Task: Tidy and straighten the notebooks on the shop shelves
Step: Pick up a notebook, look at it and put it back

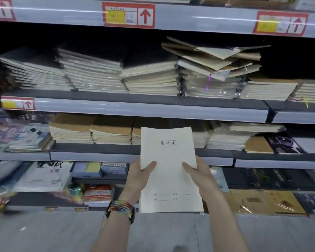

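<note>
Left hand [136, 176] and right hand [198, 174] pinch the cream notebook [169, 160] by its sides. Best lay it flat on the shelf [98, 149], edges squared.

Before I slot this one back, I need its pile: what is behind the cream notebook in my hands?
Behind the cream notebook, gripped by the left hand and right hand, brown-covered stacks show past both side edges. What lies directly behind it on that shelf is covered.
</note>
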A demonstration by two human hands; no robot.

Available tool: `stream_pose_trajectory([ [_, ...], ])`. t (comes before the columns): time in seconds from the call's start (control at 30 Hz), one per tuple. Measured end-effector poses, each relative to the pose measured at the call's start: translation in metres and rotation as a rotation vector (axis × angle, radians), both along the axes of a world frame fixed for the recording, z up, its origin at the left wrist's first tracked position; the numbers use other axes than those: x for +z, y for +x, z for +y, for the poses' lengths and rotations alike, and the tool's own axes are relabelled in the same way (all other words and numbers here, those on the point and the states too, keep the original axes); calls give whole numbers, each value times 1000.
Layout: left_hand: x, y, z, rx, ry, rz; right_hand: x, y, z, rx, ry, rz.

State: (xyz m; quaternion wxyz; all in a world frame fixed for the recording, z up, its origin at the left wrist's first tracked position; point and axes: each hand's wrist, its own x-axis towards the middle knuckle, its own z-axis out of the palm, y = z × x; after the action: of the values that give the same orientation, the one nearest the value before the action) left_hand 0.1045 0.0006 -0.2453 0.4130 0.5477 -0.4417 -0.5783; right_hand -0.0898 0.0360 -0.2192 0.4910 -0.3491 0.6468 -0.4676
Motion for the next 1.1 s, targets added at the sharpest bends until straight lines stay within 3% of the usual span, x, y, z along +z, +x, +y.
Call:
stream_pose_trajectory([
  [0.77,-9,-94,-97,124,123,-163,-20,-95,-123,97,87,-91],
  [1.1,-23,-96,-101,26,172,-232,-36,-108,-159,57,85,-3],
])
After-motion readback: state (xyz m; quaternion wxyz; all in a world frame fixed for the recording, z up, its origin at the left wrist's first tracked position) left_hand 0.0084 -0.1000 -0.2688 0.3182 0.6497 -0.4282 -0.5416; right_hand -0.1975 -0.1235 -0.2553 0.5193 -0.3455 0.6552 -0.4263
